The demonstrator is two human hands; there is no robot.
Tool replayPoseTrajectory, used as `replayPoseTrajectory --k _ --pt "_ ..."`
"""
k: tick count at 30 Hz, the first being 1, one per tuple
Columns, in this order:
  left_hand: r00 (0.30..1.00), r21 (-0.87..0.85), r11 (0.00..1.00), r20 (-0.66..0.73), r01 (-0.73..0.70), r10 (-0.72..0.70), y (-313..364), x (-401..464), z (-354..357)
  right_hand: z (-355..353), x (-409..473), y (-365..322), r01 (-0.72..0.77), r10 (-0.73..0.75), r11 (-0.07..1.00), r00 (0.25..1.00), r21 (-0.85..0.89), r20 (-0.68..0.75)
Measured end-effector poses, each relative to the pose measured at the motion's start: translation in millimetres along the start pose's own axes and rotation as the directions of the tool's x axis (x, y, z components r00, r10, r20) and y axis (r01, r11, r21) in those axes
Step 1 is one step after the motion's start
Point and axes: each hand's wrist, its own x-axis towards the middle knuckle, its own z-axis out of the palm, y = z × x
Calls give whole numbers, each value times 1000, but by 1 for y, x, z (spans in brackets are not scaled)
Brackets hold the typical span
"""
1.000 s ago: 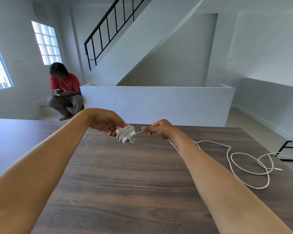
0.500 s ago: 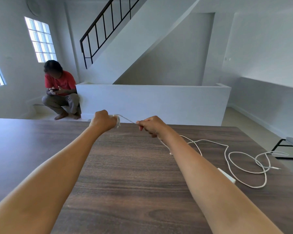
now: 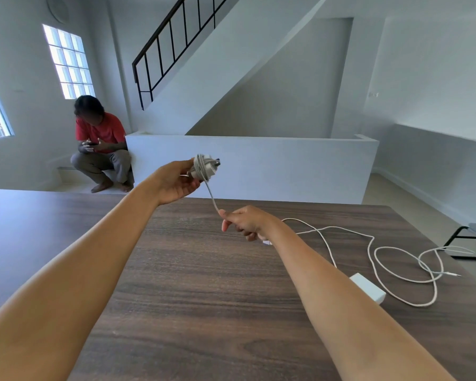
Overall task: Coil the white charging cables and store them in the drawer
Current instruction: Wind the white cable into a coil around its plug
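My left hand (image 3: 176,182) is raised above the far edge of the table and grips a white charger wrapped in coiled cable (image 3: 204,167). A short length of that cable's free end (image 3: 212,198) runs down to my right hand (image 3: 245,221), which pinches it between thumb and fingers just above the table. A second white charging cable (image 3: 379,259) lies loose in loops on the right of the table. Its white adapter block (image 3: 367,288) rests beside my right forearm. No drawer is in view.
The dark wood table (image 3: 204,284) fills the lower view. A person in a red shirt (image 3: 99,147) squats by the wall at back left. A low white partition (image 3: 259,166) stands behind the table, and a black-legged bench (image 3: 470,237) stands at right.
My left hand has lifted and turned palm-up, so the wound bundle now shows. My right hand has dropped lower and right with the cable end. The camera tilted down a little.
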Motion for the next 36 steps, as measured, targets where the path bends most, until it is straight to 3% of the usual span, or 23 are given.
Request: replayPoseTrajectory --k 5,9,11,13,15,20,26,32,36 --pt "920 243 968 363 59 -147 7 -15 -9 -13 -2 10 38 -45 997 994 -72 -100" --pt "793 628 777 447 52 -414 10 -26 -5 -24 -8 6 106 -114 990 990 -88 -86" --pt "750 772 634 391 49 -533 9 -27 1 -28 -11 0 112 -121 989 989 -100 -84" --pt "760 884 463 261 59 -595 5 -26 8 -30 -13 -6 111 -122 986 989 -124 -88" --pt "805 941 329 136 77 -578 -1 -23 13 -30 -14 -13 116 -133 980 987 -164 -92" --pt "902 985 142 -28 99 -431 -16 -15 13 -26 -14 -23 114 -135 978 985 -177 -109" --pt "987 979 192 -32 62 -159 -39 -7 3 -24 -15 -28 92 -115 979 986 -184 -120" --pt "999 813 582 35 -19 -16 -54 -3 -9 -24 -14 -24 70 -98 981 984 -182 -148" --pt "989 794 603 -18 -74 145 -59 -2 -10 -22 -14 -21 52 -78 985 984 -163 -159"
